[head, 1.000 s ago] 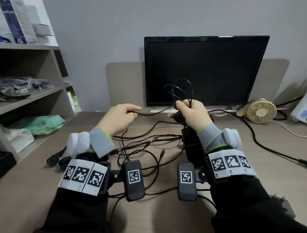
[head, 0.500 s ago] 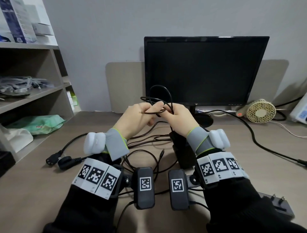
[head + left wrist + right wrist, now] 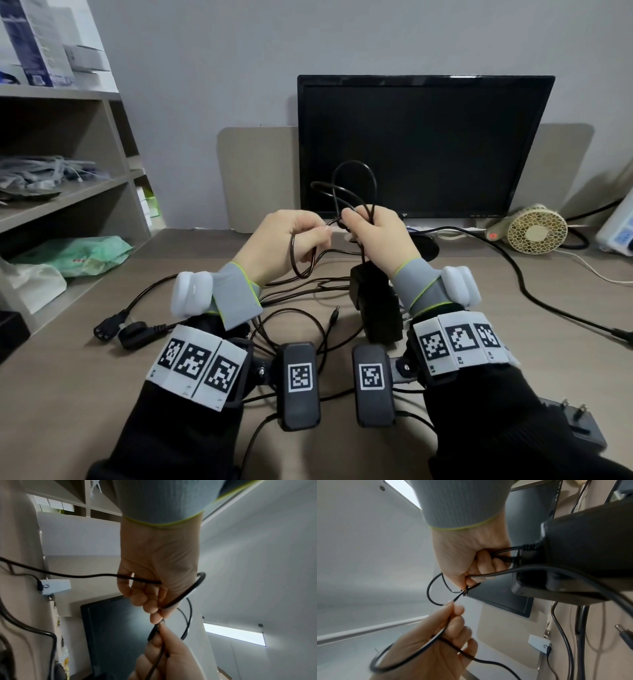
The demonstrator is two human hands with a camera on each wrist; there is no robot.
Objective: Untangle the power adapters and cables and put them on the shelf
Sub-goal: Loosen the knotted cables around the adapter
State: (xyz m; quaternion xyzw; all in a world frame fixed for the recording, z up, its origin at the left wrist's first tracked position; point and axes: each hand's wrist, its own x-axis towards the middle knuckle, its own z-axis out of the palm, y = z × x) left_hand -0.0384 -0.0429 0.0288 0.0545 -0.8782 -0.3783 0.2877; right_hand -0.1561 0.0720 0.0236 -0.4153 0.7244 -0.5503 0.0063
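Observation:
Both hands are raised above the desk in front of the monitor. My right hand [image 3: 371, 233] grips a bundle of thin black cable loops [image 3: 352, 185], and a black power adapter [image 3: 376, 305] hangs below it on its cord. The adapter [image 3: 583, 555] also fills the right wrist view. My left hand [image 3: 291, 240] pinches a loop of the same black cable [image 3: 188, 592] close beside the right hand. More tangled cables [image 3: 298, 315] lie on the desk under the wrists, with a barrel plug [image 3: 334, 315] and two black plugs [image 3: 120, 332] at the left.
A shelf unit [image 3: 68, 195] stands at the left with bags and boxes on it. A black monitor [image 3: 421, 144] is straight ahead, a small fan [image 3: 534, 229] at the right. A thick black cord [image 3: 534, 298] crosses the desk's right side. Another adapter [image 3: 579, 431] lies near my right sleeve.
The hands came together from apart a second ago. The left hand now holds a fresh hanging loop, and more cable has gathered into the bundle in the right hand.

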